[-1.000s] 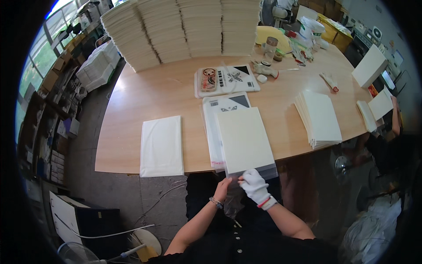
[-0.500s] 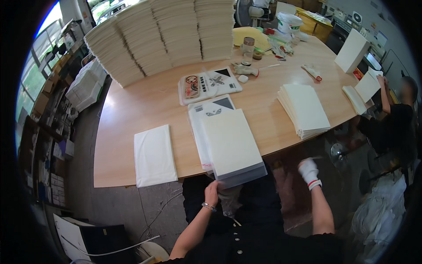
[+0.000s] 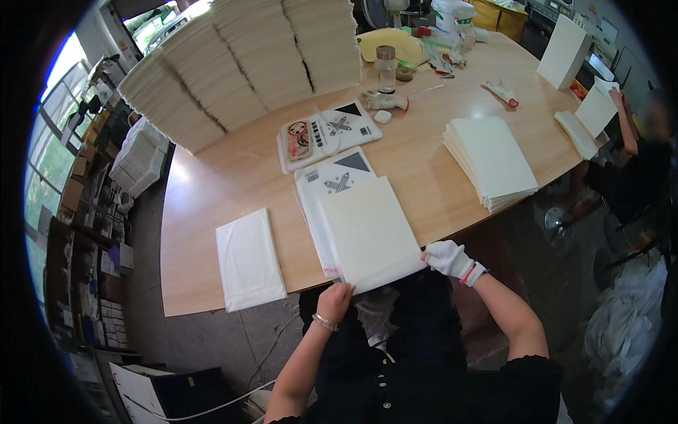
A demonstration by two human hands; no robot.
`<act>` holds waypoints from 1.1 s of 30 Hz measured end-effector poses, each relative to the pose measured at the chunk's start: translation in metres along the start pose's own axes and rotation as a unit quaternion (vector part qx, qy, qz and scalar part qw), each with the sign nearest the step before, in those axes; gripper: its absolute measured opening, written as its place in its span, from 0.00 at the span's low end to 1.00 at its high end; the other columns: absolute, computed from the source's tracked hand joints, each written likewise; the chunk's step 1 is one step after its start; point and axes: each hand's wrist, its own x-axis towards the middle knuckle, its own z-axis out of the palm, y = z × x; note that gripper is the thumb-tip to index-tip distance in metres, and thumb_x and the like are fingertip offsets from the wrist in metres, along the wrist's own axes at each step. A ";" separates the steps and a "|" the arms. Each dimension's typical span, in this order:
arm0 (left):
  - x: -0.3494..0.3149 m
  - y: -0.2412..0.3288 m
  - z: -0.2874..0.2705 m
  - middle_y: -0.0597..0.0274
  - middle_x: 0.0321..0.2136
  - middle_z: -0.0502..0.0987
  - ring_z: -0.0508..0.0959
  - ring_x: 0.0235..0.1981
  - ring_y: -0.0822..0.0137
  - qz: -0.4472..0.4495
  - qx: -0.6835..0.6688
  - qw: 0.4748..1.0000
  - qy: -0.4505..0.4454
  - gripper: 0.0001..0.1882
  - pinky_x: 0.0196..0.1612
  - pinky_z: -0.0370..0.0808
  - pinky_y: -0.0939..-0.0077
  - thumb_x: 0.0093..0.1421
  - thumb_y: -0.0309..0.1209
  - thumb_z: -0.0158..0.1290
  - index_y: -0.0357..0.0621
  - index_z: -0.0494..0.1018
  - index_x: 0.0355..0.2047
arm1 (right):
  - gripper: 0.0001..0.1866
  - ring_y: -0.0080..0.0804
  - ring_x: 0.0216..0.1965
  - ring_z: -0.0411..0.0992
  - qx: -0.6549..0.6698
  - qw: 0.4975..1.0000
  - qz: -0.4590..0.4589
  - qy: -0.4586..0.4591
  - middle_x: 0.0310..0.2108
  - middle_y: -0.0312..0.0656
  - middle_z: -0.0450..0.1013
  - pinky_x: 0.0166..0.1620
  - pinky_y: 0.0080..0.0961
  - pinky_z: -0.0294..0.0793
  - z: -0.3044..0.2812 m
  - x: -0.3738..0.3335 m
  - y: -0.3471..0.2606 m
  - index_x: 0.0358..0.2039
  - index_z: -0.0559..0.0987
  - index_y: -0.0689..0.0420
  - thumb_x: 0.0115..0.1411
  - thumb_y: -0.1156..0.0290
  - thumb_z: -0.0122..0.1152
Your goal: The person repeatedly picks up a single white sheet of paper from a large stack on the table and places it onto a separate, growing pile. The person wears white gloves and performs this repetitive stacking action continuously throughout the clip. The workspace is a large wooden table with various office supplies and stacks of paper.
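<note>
A stack of cream paper [image 3: 371,226] in a clear plastic bag lies at the table's near edge, partly over other bagged paper with a pencil design. At its near left corner, my bare left hand [image 3: 335,302] pinches the bag's edge, a bracelet on the wrist. My right hand [image 3: 448,258], in a white glove with a band at the wrist, is closed on the near right corner. The fingertips are partly hidden. To the left lies a white wrapped packet [image 3: 251,258]. Under the cream paper, a printed bag [image 3: 337,177] sticks out at the far side.
A tall wall of stacked paper [image 3: 240,71] stands at the back left. A paper pile [image 3: 493,162] lies to the right. Farther back are a phone [image 3: 299,140] on another printed pack, a jar [image 3: 385,69] and a glove [image 3: 500,92]. A co-worker [image 3: 639,152] sits at far right.
My right hand has come in from the right and closed on the near right corner. The clear flap that stuck out past the paper's near edge no longer shows there. My left hand stays at its corner.
</note>
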 end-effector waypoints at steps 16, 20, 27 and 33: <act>-0.004 0.006 -0.044 0.66 0.19 0.67 0.65 0.13 0.76 -0.334 -0.326 0.883 -0.057 0.18 0.16 0.64 0.84 0.58 0.35 0.46 0.36 0.60 0.44 | 0.09 0.19 0.15 0.66 0.321 0.915 0.221 0.108 0.19 0.37 0.69 0.16 0.17 0.66 0.065 -0.020 -0.043 0.28 0.71 0.62 0.55 0.68 0.49; -0.036 -0.047 -0.114 0.53 0.32 0.69 0.70 0.31 0.66 -0.346 -0.255 0.900 0.078 0.23 0.33 0.67 0.74 0.57 0.34 0.46 0.32 0.59 0.49 | 0.06 0.25 0.17 0.69 0.284 0.947 0.143 0.052 0.19 0.42 0.70 0.18 0.22 0.67 0.108 0.028 -0.108 0.27 0.71 0.61 0.53 0.71 0.51; -0.084 -0.178 -0.188 0.43 0.44 0.67 0.67 0.47 0.53 -0.365 -0.011 0.929 0.059 0.23 0.51 0.60 0.67 0.48 0.23 0.42 0.29 0.60 0.47 | 0.16 0.51 0.34 0.70 0.018 0.995 0.006 -0.098 0.30 0.53 0.71 0.36 0.41 0.68 0.222 0.123 -0.185 0.28 0.75 0.58 0.52 0.58 0.45; -0.088 -0.216 -0.149 0.39 0.44 0.66 0.65 0.47 0.47 -0.392 0.017 0.913 0.114 0.25 0.52 0.59 0.63 0.46 0.21 0.36 0.28 0.60 0.47 | 0.12 0.51 0.28 0.70 -0.009 1.000 -0.009 -0.008 0.23 0.51 0.72 0.32 0.43 0.67 0.195 0.100 -0.173 0.28 0.73 0.54 0.52 0.59 0.48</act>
